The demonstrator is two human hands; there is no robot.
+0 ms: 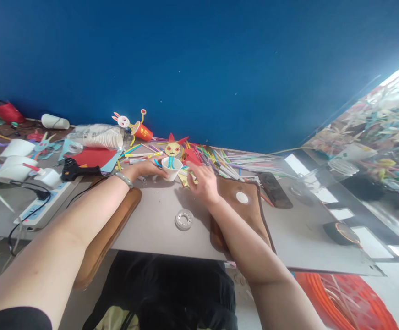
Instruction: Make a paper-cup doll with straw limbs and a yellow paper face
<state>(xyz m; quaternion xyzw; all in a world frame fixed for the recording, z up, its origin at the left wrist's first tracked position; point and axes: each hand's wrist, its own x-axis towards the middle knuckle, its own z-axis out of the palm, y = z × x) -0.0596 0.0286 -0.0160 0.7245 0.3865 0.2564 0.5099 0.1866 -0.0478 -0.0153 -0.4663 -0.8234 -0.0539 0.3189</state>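
Note:
My left hand [150, 167] is closed on the left side of a small white paper cup [172, 174]. Blue pipe cleaners or straws [171, 162] rise from inside the cup, and short blue ends stick out at its sides. Above it is a round yellow paper face [172, 149] with red pointed ears. Just right of the cup is my right hand [203, 182], thumb and forefinger apart, with nothing visible between them. Red paper [193, 156] and pale yellow scraps [184, 178] lie by that hand. A roll of tape [184, 220] rests on the table nearer to me.
A black glue gun [79, 170] and a white power strip [44, 206] with cords are at left. Stacked paper cups [99, 137] and a rabbit-faced red cup [142, 131] stand behind. Colourful straws [233, 160] line the wall. A phone [275, 190] lies right of the brown pad [250, 211].

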